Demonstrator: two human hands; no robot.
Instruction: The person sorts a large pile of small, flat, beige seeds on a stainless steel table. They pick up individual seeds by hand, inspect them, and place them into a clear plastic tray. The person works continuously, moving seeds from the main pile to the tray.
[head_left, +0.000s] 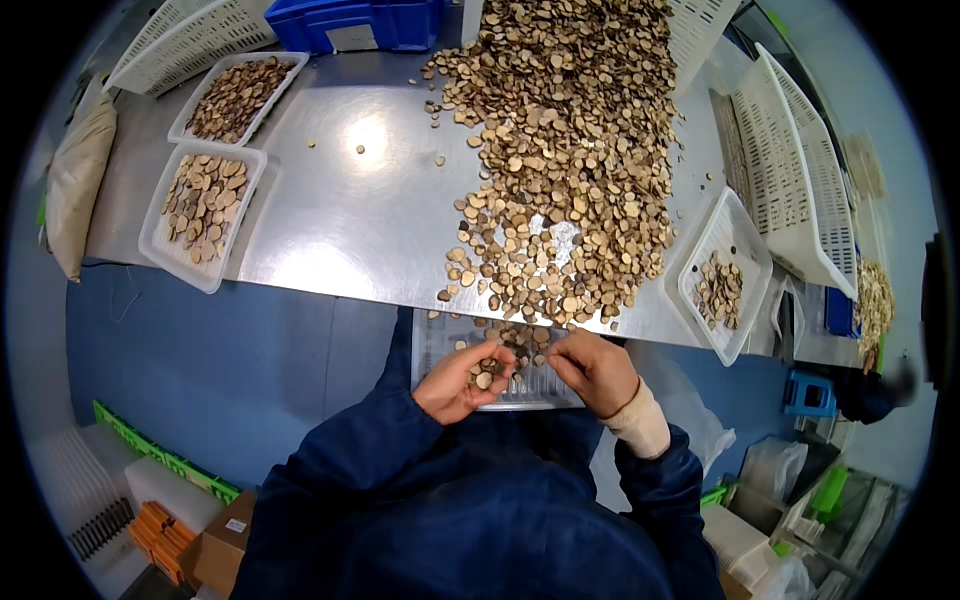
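My left hand (448, 384) is cupped, palm up, around several round dried slices (484, 375). My right hand (598, 369) hovers by the table's front edge with thumb and fingers curled together; whether a slice is between them cannot be seen. Beneath both hands, a clear plastic tray (421, 367) with a ribbed bottom sits at my lap, partly under the table, with loose slices in it. Beyond the hands, a large heap of brown and tan dried slices (577, 157) spreads over the stainless steel table (315, 187), thinning toward the near edge.
At left lie two white trays of slices (154, 217) (177, 124) and a filled bag (86, 172). A smaller-filled white tray (688, 281) and perforated crates (787, 172) are on the right. A blue bin (360, 19) stands behind. Another person (862, 394) is at far right.
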